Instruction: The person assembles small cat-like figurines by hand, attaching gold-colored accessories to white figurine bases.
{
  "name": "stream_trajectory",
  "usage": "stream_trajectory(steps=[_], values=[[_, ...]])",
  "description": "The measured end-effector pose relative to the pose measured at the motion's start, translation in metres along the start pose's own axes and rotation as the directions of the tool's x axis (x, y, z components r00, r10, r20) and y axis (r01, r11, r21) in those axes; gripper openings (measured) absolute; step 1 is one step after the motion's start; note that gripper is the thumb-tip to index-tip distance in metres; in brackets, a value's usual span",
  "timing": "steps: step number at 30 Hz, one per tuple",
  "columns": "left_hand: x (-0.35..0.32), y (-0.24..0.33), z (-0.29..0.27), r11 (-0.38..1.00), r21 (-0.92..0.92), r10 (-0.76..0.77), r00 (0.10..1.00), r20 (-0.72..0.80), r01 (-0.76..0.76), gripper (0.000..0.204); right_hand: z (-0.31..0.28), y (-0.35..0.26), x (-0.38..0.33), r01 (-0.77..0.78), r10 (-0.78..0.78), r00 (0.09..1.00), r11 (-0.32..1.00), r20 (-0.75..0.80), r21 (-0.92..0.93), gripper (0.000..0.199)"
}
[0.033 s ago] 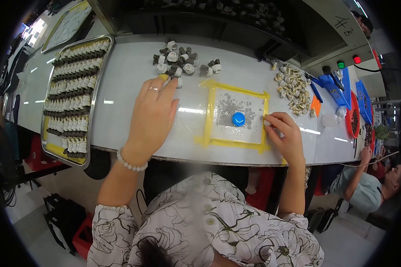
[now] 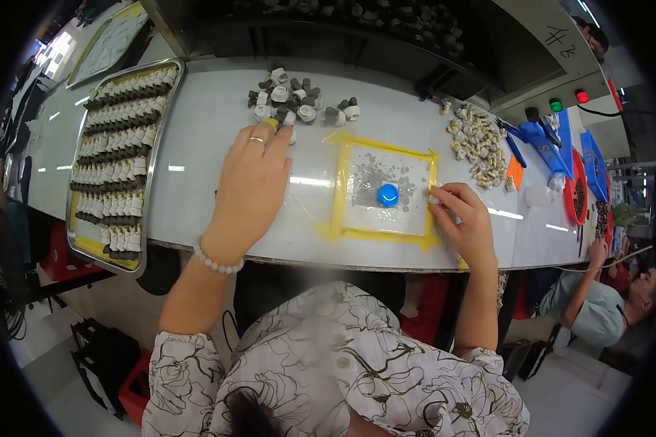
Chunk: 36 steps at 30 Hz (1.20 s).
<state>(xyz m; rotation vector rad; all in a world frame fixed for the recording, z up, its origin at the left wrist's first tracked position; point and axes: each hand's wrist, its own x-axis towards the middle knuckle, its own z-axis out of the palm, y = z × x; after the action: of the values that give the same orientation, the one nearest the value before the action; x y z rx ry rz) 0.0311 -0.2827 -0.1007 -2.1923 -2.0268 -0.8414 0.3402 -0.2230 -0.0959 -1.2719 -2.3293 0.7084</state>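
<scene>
My left hand (image 2: 255, 175) reaches over the white table with its fingers stretched out, a ring and a yellow fingertip cover on it. Its fingertips touch the near edge of a loose pile of small white-and-dark-grey parts (image 2: 280, 94). Beside the yellow-taped square, my right hand (image 2: 465, 218) pinches a small white part (image 2: 434, 199), mostly hidden by the fingers. Inside the yellow tape frame (image 2: 340, 191) lies a clear sheet with grey wet-looking spots. A round blue cap-like piece (image 2: 388, 194) stands on it.
A metal tray (image 2: 146, 218) with rows of white-and-grey parts lies at left. Cream-coloured parts (image 2: 478, 144) are heaped at right, near blue-handled pliers (image 2: 516, 149), blue bins (image 2: 548, 146) and a red bowl (image 2: 577, 191). A machine (image 2: 532, 65) borders the far side; another person (image 2: 598, 309) sits at right.
My left thumb has drawn slightly closer to the fingertips at the pile's edge. The right hand keeps its pinch in the same place.
</scene>
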Motion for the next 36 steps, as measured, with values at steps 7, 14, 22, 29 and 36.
stream_trajectory(steps=[7, 14, 22, 29, 36], values=[[0.003, 0.005, 0.010, 0.996, -0.062, -0.052, 0.992, 0.117, 0.060, 0.028, 0.007, 0.000, 0.002, 0.118, -0.126, 0.990, 0.985, -0.062, -0.124, 0.028], [-0.004, 0.017, 0.011, 0.963, -0.269, 0.032, 0.991, 0.129, 0.004, 0.024, 0.008, 0.005, 0.010, 0.171, -0.182, 0.977, 0.980, -0.114, -0.104, 0.022], [-0.032, 0.043, 0.013, 0.325, -0.850, -0.188, 0.909, 0.371, 0.414, 0.027, 0.020, -0.026, 0.028, 0.301, -0.302, 0.952, 0.953, -0.056, -0.019, 0.024], [-0.040, 0.042, 0.013, -0.377, -0.781, -0.142, 0.803, 0.579, 0.497, 0.033, 0.024, -0.038, 0.036, 0.359, -0.356, 0.933, 0.923, 0.043, -0.142, 0.023], [-0.044, 0.045, 0.021, -0.465, -0.766, -0.057, 0.849, 0.525, 0.443, 0.032, 0.026, -0.036, 0.033, 0.295, -0.296, 0.955, 0.955, 0.000, -0.031, 0.025]])
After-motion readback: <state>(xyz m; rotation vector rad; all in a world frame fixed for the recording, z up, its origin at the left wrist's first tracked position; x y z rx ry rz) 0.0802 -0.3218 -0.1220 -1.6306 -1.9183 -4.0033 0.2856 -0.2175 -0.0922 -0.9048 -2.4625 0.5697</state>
